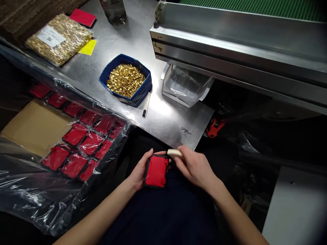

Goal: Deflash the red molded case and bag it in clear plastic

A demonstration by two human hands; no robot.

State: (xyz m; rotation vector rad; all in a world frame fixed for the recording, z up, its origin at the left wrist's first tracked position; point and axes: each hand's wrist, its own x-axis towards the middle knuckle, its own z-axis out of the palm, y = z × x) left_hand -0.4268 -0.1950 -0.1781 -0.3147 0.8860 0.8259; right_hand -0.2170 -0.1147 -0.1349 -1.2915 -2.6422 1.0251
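Holding the red and black case [156, 170] level and firmly backed is what the step in hand seems to call for, while the pale block-shaped tool [174, 153] is brought to its upper right corner. Even pressure is best applied squarely, with fingertips kept off the edge; a slanted push could let the tool slip or scuff the face. Whether the corner is touched cannot be told.

The case is held face up in front of the body, its left side in the left hand [139, 173]. A flat red face is framed by a dark border, with thin contour lines; small dark marks are seen near the upper right corner, and a notched red detail at the lower right.

The left hand is partly closed, the case gripped between thumb and fingers. The right hand [196, 166] is curled shut around the tool.

Ahead of the right hand, small metal pieces [185, 130] are seen on the metal table [168, 119]. Farther ahead of the left hand, gold-coloured pieces [125, 80] are held in a blue bin [141, 98], with a white stick [146, 105] just beside it. To the left of the left hand, similar red cases [75, 134] are laid in a plastic-lined box [116, 149].
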